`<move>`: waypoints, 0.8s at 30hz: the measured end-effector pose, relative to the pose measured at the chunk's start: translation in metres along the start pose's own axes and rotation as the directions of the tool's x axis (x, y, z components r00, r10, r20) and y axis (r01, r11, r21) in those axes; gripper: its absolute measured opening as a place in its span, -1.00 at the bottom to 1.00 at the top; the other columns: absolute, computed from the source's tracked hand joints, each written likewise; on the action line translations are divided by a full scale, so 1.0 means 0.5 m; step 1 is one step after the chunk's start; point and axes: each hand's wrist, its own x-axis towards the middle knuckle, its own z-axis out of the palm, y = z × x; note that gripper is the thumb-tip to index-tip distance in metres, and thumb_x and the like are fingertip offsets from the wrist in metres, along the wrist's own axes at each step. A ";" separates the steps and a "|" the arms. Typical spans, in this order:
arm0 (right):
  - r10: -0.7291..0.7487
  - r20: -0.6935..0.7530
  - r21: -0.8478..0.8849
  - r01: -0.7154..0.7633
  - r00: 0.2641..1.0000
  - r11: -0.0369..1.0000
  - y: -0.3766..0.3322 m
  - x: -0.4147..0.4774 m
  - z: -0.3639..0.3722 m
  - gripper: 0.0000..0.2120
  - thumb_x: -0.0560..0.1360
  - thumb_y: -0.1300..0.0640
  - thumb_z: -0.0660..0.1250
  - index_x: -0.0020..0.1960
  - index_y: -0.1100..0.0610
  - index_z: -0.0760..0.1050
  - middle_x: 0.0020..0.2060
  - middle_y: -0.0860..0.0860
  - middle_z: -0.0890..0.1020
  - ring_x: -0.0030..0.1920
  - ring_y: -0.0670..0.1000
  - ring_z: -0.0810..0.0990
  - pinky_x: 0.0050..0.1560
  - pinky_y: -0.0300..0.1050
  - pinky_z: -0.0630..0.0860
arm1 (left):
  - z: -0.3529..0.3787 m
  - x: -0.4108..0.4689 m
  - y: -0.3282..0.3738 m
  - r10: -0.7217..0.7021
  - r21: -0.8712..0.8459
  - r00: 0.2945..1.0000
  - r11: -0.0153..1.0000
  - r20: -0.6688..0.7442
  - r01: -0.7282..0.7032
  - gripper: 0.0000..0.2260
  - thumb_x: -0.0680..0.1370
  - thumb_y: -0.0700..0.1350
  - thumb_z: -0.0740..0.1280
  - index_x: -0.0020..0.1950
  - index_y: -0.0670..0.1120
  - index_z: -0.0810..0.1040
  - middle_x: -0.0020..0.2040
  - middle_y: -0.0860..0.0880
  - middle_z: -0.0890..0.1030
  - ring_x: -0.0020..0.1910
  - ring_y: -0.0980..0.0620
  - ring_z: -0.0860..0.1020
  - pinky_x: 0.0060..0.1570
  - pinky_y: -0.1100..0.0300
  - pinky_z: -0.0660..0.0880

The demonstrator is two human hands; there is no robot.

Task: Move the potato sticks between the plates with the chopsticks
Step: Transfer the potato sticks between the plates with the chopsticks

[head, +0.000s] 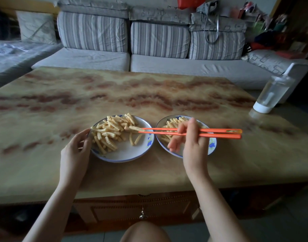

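Two white plates with blue rims and flower marks stand side by side on the marble-patterned table. The left plate point(127, 152) carries a big heap of ridged potato sticks point(109, 131). On the right plate point(213, 144) lies a smaller pile of sticks point(174, 122), partly hidden by my right hand point(189, 138). That hand holds a pair of orange chopsticks point(214, 132) pointing left, their tips pinching one potato stick point(136, 128) over the left plate's right side. My left hand point(76, 147) touches the left plate's left rim with its fingers curled around the edge.
A clear drink bottle point(270, 95) with a white base and straw stands at the table's right edge. A striped grey sofa point(149, 41) runs behind the table. My knee point(144, 231) shows below the table's front edge with its drawer.
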 end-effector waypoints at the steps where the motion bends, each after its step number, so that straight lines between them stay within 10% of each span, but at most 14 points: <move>1: -0.001 -0.036 0.013 0.001 0.999 1.000 -0.005 0.004 -0.008 -0.56 0.67 0.05 0.00 -0.32 0.17 0.36 -0.63 0.12 0.47 -0.60 0.08 0.41 -0.50 -0.20 0.37 | 0.000 0.000 0.001 -0.001 -0.002 1.000 1.000 0.001 0.001 -0.75 0.58 -0.09 0.28 0.24 -0.03 0.57 -0.03 0.10 0.57 -0.03 0.18 0.51 -0.17 0.50 0.34; 13: -0.124 -0.478 -0.139 0.065 0.870 0.988 -0.019 0.064 -0.126 -0.61 0.65 0.08 -0.01 -0.30 0.14 0.34 -0.64 0.07 0.49 -0.63 0.02 0.43 -0.59 -0.26 0.29 | -0.001 0.000 0.001 -0.007 -0.001 1.000 1.000 0.006 0.007 -0.75 0.58 -0.05 0.27 0.24 -0.01 0.57 -0.01 0.09 0.57 -0.01 0.17 0.51 -0.04 0.25 0.34; 24: -0.147 -0.509 -0.243 0.022 0.848 0.970 0.000 0.068 -0.139 -0.60 0.63 0.05 0.05 -0.32 0.17 0.38 -0.57 0.18 0.50 -0.60 0.07 0.47 -0.58 -0.27 0.31 | -0.002 -0.002 0.001 0.006 0.003 1.000 1.000 0.012 -0.006 -0.75 0.58 -0.06 0.27 0.24 -0.03 0.57 -0.02 0.07 0.58 -0.02 0.15 0.52 -0.04 0.23 0.35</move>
